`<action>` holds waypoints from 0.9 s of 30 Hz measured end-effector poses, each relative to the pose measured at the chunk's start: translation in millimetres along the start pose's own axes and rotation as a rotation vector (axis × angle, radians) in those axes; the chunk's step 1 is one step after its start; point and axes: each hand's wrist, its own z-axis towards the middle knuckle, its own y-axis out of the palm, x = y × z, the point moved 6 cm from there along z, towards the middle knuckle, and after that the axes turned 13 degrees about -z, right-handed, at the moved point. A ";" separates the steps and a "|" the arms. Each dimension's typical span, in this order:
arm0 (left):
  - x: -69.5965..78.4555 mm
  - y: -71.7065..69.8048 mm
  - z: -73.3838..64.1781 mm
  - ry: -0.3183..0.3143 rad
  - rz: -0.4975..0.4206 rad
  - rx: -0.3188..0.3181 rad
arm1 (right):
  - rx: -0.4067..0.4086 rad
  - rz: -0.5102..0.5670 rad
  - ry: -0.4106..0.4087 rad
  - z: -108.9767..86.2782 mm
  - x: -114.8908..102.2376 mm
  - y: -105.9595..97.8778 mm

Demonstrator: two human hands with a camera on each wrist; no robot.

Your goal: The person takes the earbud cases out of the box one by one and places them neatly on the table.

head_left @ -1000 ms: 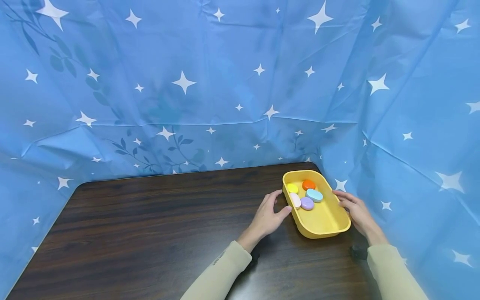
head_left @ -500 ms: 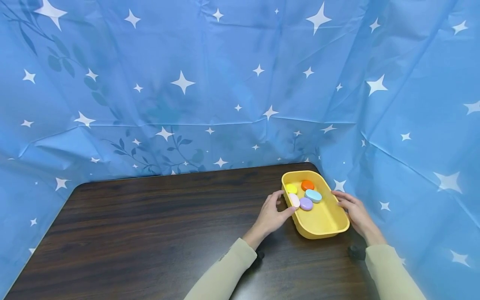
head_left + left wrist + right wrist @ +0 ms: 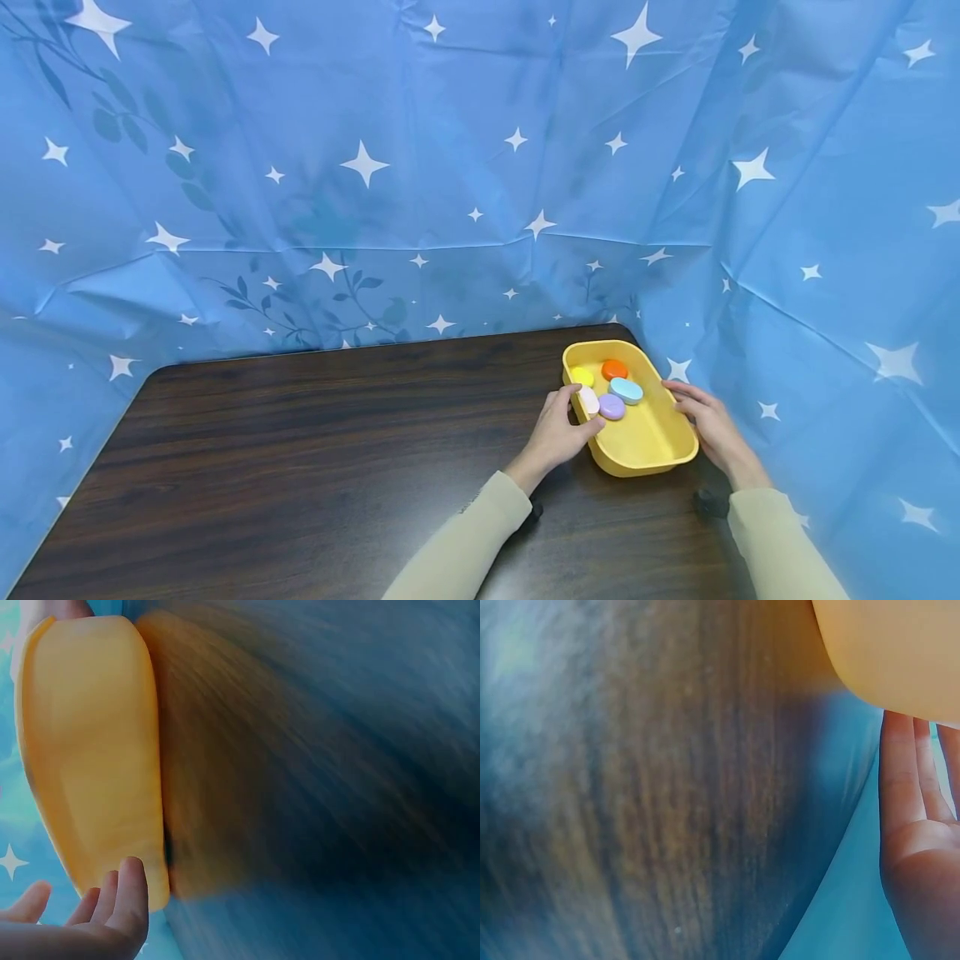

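A yellow rectangular tray with rounded corners (image 3: 652,442) sits on the table, holding several smooth rounded pieces: yellow (image 3: 582,377), orange (image 3: 615,369), light blue (image 3: 626,391), purple (image 3: 611,407) and pale pink (image 3: 588,401). My left hand (image 3: 557,433) reaches over the tray's left rim, thumb and index finger spread on either side of the pale pink piece. In the left wrist view, the thumb stands apart from the other fingers beside the tray wall. On the tray's right side, my right hand (image 3: 716,427) rests straight fingers against the outer wall, also seen in the right wrist view.
The dark wood-grain table (image 3: 300,450) extends left from the tray. Blue star-patterned cloth (image 3: 450,167) hangs along the back and close beside the right hand.
My left hand has moved right from beside the tray to over its left rim, around the pale pink piece. The right hand has stayed at the tray's right wall.
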 end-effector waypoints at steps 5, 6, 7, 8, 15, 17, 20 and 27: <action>-1.5 6.3 2.2 -0.021 0.022 0.004 | 0.006 0.000 0.000 0.9 -1.3 0.1; -1.8 6.8 2.3 -0.025 0.026 0.005 | 0.004 0.004 -0.001 1.2 -1.3 0.7; -2.2 7.4 2.5 -0.029 0.030 0.006 | 0.003 0.009 -0.001 1.4 -1.0 1.1; -2.8 7.9 2.4 -0.033 0.032 0.006 | 0.004 0.015 0.003 1.5 -0.9 1.4; -8.8 10.9 3.0 -0.063 0.001 0.001 | 0.010 -0.008 0.021 -0.4 0.3 -0.2; -10.4 11.0 3.1 -0.077 -0.018 0.005 | 0.004 -0.003 0.021 -0.7 0.6 -0.6; -12.9 11.1 3.3 -0.101 -0.049 0.013 | -0.002 0.007 0.021 -0.2 1.3 -0.7; -15.6 12.0 3.3 -0.147 -0.151 0.044 | -0.008 0.007 0.032 0.6 2.3 -0.7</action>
